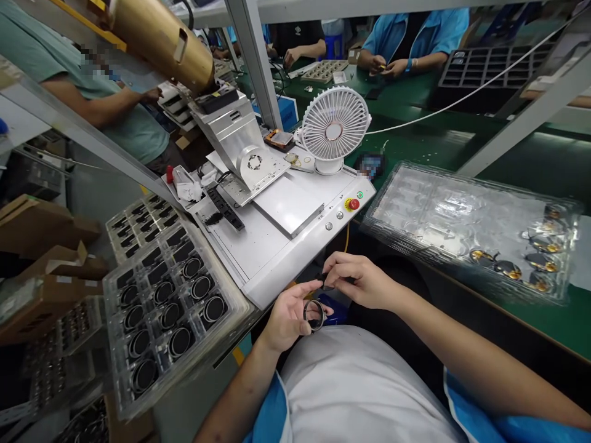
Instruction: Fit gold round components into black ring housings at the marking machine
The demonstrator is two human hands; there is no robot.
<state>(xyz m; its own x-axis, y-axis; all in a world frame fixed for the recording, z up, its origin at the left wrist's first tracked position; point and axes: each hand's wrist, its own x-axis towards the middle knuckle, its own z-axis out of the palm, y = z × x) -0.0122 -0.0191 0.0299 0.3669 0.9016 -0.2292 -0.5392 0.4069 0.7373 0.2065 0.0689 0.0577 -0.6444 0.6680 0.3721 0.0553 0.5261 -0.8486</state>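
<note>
My left hand (287, 312) is curled around a round metal ring (314, 315), which looks like a watch case, in front of my lap. Close beside it, my right hand (355, 278) pinches a small dark piece (325, 280) near my left fingertips; its exact kind is too small to make out. To the left, a clear plastic tray (168, 280) holds several round dark parts with metal rims. On the right lies a stack of clear trays (429, 203) with several round parts showing orange pieces at its far right end.
A white machine bench (221, 258) carries a metal fixture (252, 166), a gold cylinder (161, 46), a white fan (335, 126) and a red stop button (353, 205). Co-workers (410, 37) sit across the green table (415, 138). Cardboard boxes (41, 301) stand at the far left.
</note>
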